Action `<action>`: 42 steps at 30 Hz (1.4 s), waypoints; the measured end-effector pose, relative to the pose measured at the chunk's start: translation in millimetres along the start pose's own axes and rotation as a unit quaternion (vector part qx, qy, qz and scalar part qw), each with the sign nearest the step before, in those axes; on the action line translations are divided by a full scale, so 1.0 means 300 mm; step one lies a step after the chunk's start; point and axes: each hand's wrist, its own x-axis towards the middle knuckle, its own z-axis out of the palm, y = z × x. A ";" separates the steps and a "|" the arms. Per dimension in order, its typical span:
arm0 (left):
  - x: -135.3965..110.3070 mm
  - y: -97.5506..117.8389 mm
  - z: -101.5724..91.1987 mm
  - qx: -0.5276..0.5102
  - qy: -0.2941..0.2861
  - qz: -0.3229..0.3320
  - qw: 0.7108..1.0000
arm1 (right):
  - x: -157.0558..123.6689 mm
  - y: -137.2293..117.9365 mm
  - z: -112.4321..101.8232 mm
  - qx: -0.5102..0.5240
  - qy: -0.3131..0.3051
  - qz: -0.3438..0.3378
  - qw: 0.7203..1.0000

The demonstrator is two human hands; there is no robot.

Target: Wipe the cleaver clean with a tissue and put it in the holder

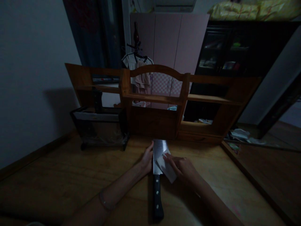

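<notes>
A cleaver (157,194) with a broad metal blade and a black riveted handle lies in the middle, its handle pointing toward me. My left hand (147,160) grips the blade's left edge, its thumb near the far end; the other fingers are partly hidden. On the blade's right side, my right hand (182,164) pinches a folded white piece, paper or cloth (167,169), and presses it against the metal. The lower corner of the white piece sticks out past the blade.
Below is a wooden tabletop (117,175). A wooden shelf unit (152,99) stands along its back. At the back left is a dark knife holder (100,125) with a black handle sticking up. A white wall bounds the left; a raised edge (249,175) runs along the right.
</notes>
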 end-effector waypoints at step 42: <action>0.005 -0.040 0.022 0.140 0.072 0.003 0.988 | 0.006 0.068 0.092 0.090 0.021 0.035 0.995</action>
